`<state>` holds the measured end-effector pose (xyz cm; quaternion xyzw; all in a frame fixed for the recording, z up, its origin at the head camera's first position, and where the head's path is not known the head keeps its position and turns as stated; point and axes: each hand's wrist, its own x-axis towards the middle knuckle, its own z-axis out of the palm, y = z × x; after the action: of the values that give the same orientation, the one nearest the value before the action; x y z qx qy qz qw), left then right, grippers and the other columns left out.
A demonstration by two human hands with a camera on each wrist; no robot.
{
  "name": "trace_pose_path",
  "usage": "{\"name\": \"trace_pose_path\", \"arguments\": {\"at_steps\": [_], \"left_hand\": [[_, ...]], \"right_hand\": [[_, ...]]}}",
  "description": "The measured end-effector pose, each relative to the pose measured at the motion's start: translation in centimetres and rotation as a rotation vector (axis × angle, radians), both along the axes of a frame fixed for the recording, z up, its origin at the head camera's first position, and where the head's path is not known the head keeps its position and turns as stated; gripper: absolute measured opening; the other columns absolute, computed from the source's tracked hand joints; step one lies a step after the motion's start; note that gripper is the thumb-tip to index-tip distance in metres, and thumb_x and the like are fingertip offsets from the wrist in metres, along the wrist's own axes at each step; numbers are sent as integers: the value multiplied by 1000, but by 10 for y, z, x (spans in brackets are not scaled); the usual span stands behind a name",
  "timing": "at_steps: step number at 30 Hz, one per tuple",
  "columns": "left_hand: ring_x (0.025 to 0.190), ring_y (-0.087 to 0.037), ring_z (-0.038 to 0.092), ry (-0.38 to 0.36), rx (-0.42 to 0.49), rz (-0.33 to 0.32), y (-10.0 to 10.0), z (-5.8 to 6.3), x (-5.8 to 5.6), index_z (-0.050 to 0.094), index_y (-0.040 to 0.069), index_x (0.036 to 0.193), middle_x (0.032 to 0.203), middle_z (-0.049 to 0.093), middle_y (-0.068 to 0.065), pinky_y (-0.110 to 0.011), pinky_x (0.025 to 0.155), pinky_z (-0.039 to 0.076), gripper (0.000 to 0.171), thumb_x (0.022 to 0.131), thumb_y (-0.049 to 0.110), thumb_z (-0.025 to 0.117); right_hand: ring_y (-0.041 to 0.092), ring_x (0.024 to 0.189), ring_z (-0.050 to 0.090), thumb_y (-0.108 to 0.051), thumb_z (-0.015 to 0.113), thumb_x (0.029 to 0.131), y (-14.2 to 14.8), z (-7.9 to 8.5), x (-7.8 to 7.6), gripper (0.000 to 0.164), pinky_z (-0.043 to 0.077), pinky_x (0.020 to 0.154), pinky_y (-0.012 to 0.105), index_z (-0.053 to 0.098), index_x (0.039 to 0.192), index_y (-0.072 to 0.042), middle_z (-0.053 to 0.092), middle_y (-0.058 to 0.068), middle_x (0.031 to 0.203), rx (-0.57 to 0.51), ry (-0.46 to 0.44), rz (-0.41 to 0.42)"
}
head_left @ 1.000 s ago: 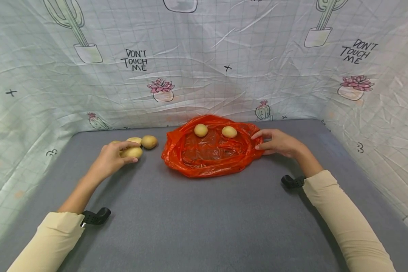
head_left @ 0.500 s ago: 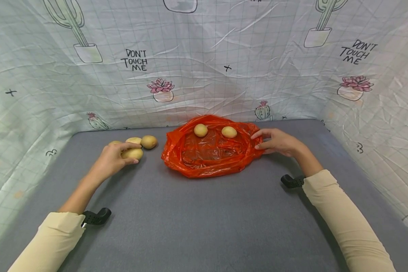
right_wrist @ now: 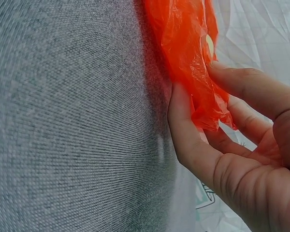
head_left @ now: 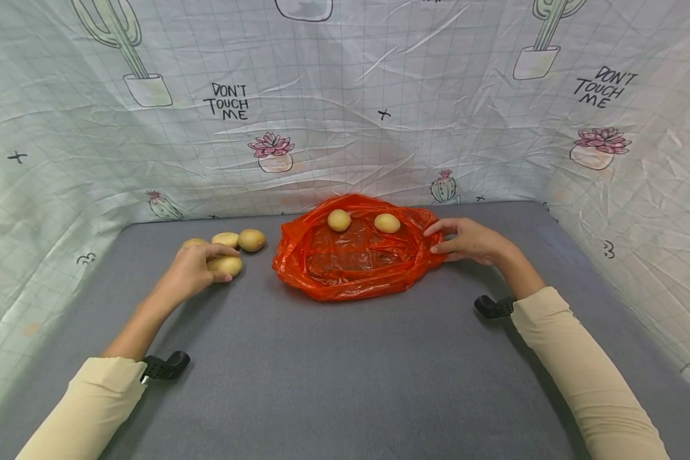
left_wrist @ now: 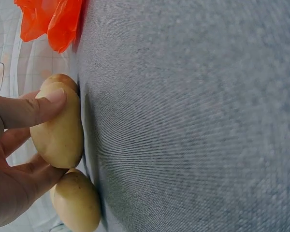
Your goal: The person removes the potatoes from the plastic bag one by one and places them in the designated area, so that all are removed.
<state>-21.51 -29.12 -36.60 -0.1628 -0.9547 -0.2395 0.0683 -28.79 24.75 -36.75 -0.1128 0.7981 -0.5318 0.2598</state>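
Note:
My left hand (head_left: 192, 271) grips a pale yellow potato (head_left: 229, 265) at the left, thumb on the near side and fingers over the back. In the left wrist view the thumb presses the side of this potato (left_wrist: 60, 128), low over the cloth. Two potatoes lie just behind it, one pale (head_left: 225, 239) and one browner (head_left: 252, 240); another (head_left: 194, 242) is partly hidden by the hand. My right hand (head_left: 474, 241) pinches the right edge of a red plastic bag (head_left: 345, 292), thumb and fingers on either side of the film. Two potatoes (head_left: 339, 220) rest at the bag's back.
A grey cloth (head_left: 345, 370) covers the table, which ends at a hanging patterned sheet (head_left: 345, 147) at the back and both sides. Each wrist wears a black camera mount, such as the left one (head_left: 167, 366).
My left hand and the gripped potato have shifted slightly toward the front, uncovering more of the pale potato behind. The right hand and the bag have stayed in place.

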Motion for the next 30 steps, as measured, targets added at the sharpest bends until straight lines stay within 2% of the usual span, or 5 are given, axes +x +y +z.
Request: {"name": "trace_pose_path", "arguments": {"at_steps": [8,14,21,25,30], "left_hand": [[97,-43,65,27,19,2,1,5,0,77,1,108,99,73,-24,-58,88,46,34,75,-5,82],[107,-45,65,-24,32,33,1,10,2,75,2,114,108,72,-26,-61,94,47,33,82,-5,77],[110,-46,64,-25,34,47,5,14,5,75,4,115,119,69,-25,-60,92,48,28,88,0,75],[110,-45,64,-10,54,30,13,19,7,75,5,115,123,69,-22,-59,92,49,25,90,3,73],[118,-42,62,-4,90,-26,27,27,10,74,1,117,126,68,-21,-58,97,50,28,90,-4,71]], "right_hand": [[15,98,64,-3,66,98,0,0,-1,44,57,91,40,50,138,5,40,24,141,11,10,3],[15,99,65,-4,67,98,0,-3,-2,44,58,90,39,50,138,5,39,24,143,10,8,4],[16,99,65,-3,66,98,0,-1,-2,43,58,90,39,52,138,3,40,23,144,31,10,-4],[16,100,65,-3,66,98,0,-1,-1,44,57,91,39,51,138,4,39,24,145,36,14,0],[15,101,64,-3,66,98,-1,-1,-1,44,57,91,40,51,138,4,39,24,145,38,17,1]]}}
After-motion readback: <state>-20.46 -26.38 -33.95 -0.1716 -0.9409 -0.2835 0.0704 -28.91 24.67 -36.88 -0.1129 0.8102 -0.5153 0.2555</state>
